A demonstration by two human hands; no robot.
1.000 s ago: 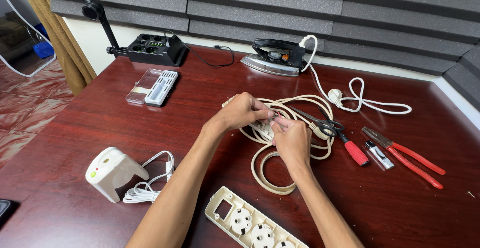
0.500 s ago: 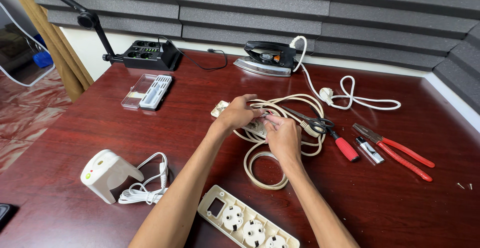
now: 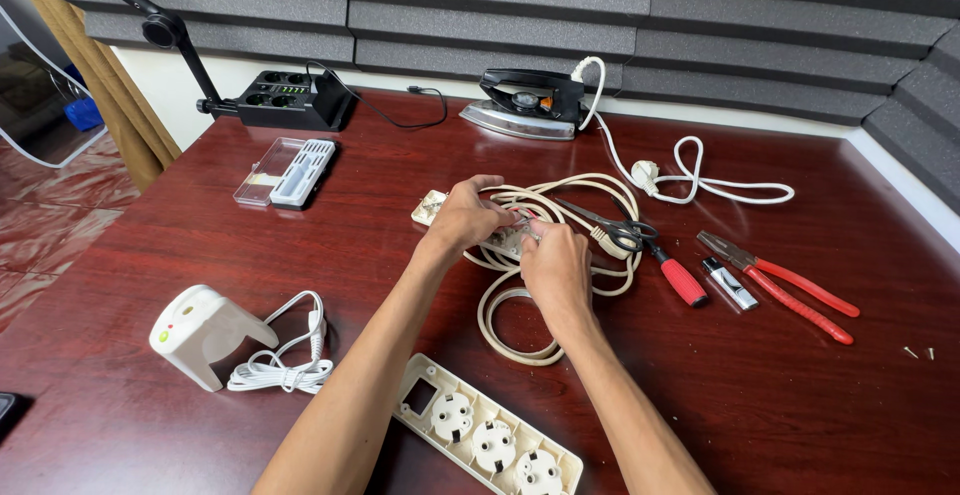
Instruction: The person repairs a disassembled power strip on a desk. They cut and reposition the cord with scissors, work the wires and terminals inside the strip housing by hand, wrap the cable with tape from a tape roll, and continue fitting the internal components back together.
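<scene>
Gently now, with left hand [image 3: 462, 218] and right hand [image 3: 552, 263] both clenched on the strip base [image 3: 500, 240] mid-table [image 3: 780, 395] amid the coiled cord [image 3: 520, 300], best pinned flat while working its innards

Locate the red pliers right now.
Head view: the red pliers lie on the table's right side, just right of the red-handled screwdriver.

2 bare hands meet, fingers curled.
Left hand [image 3: 465, 217] arches palm-down, fingertips pinching; right hand [image 3: 553, 263] sits just beside it, knuckles up, forearms converging.
</scene>
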